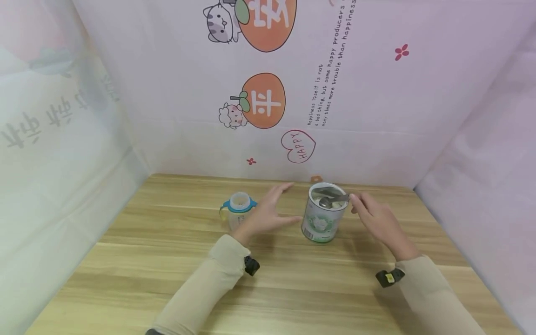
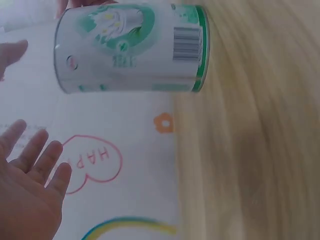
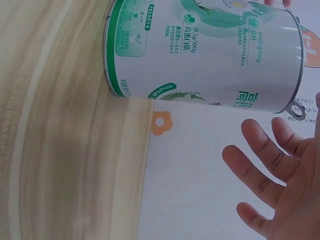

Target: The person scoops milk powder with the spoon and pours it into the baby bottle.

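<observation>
A white and green milk powder can (image 1: 322, 219) stands upright on the wooden table with its top uncovered. In the head view a metal spoon (image 1: 325, 202) lies across its mouth, the handle reaching over the right rim. A small metal ring (image 3: 296, 110) juts past that rim in the right wrist view. My right hand (image 1: 378, 228) has its fingertips at the handle's end; in its wrist view the fingers are spread, apart from the ring. To the can's left, my left hand (image 1: 268, 214) holds nothing, its thumb and fingers spread toward the can.
Behind the left hand, partly covered by it, is a baby bottle (image 1: 240, 204) with a blue collar and side handles. Printed cloth (image 1: 356, 153) hangs behind the table (image 1: 318, 288), and plain pale cloth walls rise at both sides.
</observation>
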{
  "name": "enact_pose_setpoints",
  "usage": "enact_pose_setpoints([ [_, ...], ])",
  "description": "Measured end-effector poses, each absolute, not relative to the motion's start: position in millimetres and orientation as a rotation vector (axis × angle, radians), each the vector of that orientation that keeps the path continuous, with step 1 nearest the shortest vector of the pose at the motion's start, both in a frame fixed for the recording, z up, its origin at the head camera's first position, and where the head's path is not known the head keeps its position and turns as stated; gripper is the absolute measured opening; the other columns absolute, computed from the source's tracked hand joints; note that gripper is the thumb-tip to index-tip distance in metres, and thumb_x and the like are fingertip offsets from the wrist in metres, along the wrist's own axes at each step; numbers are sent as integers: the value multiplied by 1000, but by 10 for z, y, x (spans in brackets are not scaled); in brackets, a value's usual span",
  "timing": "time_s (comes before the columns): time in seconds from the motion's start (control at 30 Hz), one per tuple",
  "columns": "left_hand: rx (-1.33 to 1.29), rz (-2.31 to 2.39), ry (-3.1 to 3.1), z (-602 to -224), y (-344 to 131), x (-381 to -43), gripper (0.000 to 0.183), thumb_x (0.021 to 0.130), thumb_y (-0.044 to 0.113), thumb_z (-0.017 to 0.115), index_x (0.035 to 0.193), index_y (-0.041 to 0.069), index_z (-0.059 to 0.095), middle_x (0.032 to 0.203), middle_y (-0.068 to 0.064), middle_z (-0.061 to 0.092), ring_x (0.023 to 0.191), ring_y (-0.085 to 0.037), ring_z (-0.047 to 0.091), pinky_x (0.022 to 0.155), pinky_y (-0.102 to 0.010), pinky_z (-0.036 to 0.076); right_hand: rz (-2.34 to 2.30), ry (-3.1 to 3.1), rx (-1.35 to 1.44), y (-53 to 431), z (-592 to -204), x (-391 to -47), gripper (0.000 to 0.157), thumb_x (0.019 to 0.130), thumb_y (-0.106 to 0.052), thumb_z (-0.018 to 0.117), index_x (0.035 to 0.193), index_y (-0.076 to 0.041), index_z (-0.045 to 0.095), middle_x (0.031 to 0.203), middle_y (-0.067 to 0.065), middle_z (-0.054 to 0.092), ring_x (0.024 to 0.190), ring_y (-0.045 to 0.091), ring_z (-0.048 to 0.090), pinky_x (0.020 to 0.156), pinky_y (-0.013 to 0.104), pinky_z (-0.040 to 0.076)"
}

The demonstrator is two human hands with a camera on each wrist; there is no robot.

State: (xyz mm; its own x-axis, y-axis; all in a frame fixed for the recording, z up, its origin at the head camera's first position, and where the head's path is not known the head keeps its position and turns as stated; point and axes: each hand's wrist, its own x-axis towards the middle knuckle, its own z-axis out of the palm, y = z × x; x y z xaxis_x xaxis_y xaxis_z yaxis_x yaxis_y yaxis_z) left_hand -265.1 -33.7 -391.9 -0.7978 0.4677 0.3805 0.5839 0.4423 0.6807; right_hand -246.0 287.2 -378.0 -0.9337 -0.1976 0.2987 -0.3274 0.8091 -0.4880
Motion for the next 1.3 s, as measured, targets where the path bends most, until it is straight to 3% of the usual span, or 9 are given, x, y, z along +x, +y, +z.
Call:
enact_pose_setpoints([
  [0.2, -866, -1408, -2623, -4028, -74, -2703, 104, 77, 54, 83, 158, 25, 26, 157, 4, 34, 142, -17, 34, 112, -46, 34, 789, -2757, 390, 2876, -3792, -2514, 55, 108, -50, 29, 122, -7, 60, 94, 10, 70, 93, 35, 65, 80, 55, 47],
  [0.4, -743, -1582, -2628, -4152, 146, -2789, 113, 72, 57, 86, 160, 29, 20, 160, 4, 28, 145, -20, 30, 113, -50, 31, 799, -2761, 379, 2870, -3786, -2533, 59, 108, -51, 28, 127, -6, 60, 91, 9, 70, 89, 31, 66, 79, 54, 48],
  [0.57, -737, -1688, -2586, -4216, 320, -2863, 115, 70, 52, 90, 159, 32, 21, 158, 4, 30, 144, -22, 32, 112, -51, 31, 816, -2767, 379, 2872, -3790, -2551, 60, 108, -52, 27, 127, -6, 60, 90, 9, 71, 88, 30, 67, 80, 55, 48],
  [0.77, -924, -1845, -2415, -4232, 489, -2919, 109, 71, 35, 93, 155, 35, 23, 146, 4, 46, 131, -14, 47, 106, -41, 41, 821, -2778, 389, 2860, -3774, -2562, 62, 108, -53, 27, 129, -6, 61, 88, 6, 70, 87, 29, 66, 79, 53, 48],
  [1.0, -872, -1901, -2380, -4292, 566, -2920, 110, 73, 33, 92, 156, 34, 21, 145, 4, 47, 130, -14, 48, 106, -37, 40, 823, -2793, 407, 2826, -3738, -2592, 57, 108, -52, 30, 102, -8, 66, 77, 3, 64, 73, 23, 60, 68, 41, 45],
  [1.13, -844, -1888, -2392, -4322, 571, -2920, 105, 74, 33, 91, 155, 30, 25, 145, 4, 47, 127, -11, 49, 104, -36, 42, 810, -2823, 417, 2802, -3695, -2608, 56, 106, -52, 39, 110, -6, 71, 85, 10, 68, 76, 26, 61, 65, 41, 48],
  [1.2, -846, -1879, -2396, -4333, 568, -2922, 104, 74, 33, 91, 155, 29, 25, 144, 5, 47, 126, -10, 49, 104, -35, 43, 797, -2826, 424, 2789, -3673, -2618, 55, 105, -52, 43, 111, -5, 72, 81, 11, 66, 73, 26, 58, 62, 41, 47],
  [1.3, -853, -1859, -2397, -4345, 565, -2926, 105, 75, 33, 91, 155, 29, 25, 143, 6, 47, 125, -9, 50, 103, -34, 43, 746, -2809, 462, 2764, -3648, -2637, 50, 105, -47, 47, 87, -6, 69, 67, 7, 57, 61, 21, 50, 55, 35, 41],
])
